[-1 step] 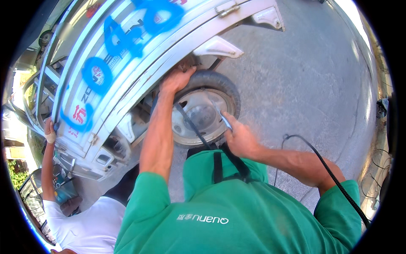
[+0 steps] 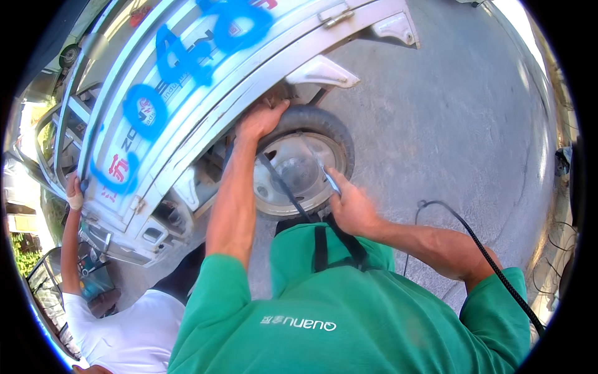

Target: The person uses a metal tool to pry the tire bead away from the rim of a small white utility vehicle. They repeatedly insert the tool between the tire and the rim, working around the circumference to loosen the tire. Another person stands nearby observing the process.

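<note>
A wheel (image 2: 299, 165) with a black tyre and a dusty silver rim stands under the edge of a white vehicle bed (image 2: 205, 118). My left hand (image 2: 265, 118) reaches in at the top of the tyre, beneath the bed's edge. Its fingers curl round a part that I cannot make out. In front of the rim, my right hand (image 2: 356, 204) is closed round a thin, light-coloured metal tool (image 2: 332, 181). The tool slants toward the wheel's centre; its far end is blurred. A dark bar or strap (image 2: 283, 187) crosses the rim between my arms.
At the left, another person's hand (image 2: 75, 194) rests on the bed's corner, and that person's white shirt (image 2: 134, 330) shows below. A black braided cord (image 2: 486, 255) hangs at the right. White brackets (image 2: 324, 71) jut from the bed over the grey concrete ground (image 2: 436, 112).
My right hand and the thin tool have shifted very slightly to the left. The left hand stays at the top of the tyre.
</note>
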`<state>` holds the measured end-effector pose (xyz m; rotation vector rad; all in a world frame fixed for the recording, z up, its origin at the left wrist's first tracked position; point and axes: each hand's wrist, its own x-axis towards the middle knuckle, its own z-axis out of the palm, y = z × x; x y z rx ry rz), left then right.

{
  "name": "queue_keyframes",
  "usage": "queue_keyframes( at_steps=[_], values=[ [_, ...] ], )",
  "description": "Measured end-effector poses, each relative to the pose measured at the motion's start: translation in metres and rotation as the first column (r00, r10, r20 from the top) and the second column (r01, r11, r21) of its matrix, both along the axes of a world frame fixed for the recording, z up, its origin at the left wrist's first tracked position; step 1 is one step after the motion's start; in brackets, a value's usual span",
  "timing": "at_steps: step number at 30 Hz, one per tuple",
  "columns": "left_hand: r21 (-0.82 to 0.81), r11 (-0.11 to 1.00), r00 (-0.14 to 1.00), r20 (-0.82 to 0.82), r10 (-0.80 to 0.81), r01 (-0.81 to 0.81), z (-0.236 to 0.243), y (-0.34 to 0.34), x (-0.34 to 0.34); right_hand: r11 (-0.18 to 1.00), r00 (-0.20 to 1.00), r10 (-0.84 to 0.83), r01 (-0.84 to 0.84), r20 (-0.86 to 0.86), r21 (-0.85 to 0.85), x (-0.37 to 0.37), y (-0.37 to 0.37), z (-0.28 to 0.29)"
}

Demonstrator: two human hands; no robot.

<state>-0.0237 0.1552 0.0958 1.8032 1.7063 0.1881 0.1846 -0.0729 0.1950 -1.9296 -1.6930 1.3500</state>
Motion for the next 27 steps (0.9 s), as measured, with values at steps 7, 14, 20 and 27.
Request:
queue_keyframes(
  at_steps=[7, 14, 20, 27],
  values=[
    [0.026, 0.996, 0.989, -0.118, 0.089, -0.086, 0.000, -0.021, -0.024, 0.972, 0.999, 0.033, -0.023, -0.037, 0.232, -0.012, -0.038, -0.113],
    [-0.015, 0.991, 0.987, -0.091, 0.130, -0.132, 0.019, -0.018, -0.016, 0.873, 0.996, 0.064, -0.086, 0.063, 0.479, 0.025, -0.014, -0.188],
    [-0.003, 0.985, 0.985, -0.020, 0.174, -0.174, 0.019, -0.019, -0.017, 0.755, 0.970, 0.059, -0.198, 0.236, 0.625, 0.067, 0.009, -0.206],
    [0.099, 0.973, 0.972, -0.092, 0.217, -0.208, 0.020, -0.032, -0.008, 0.689, 0.781, 0.371, -0.594, 0.502, 0.416, 0.179, 0.070, -0.137]
  ],
)
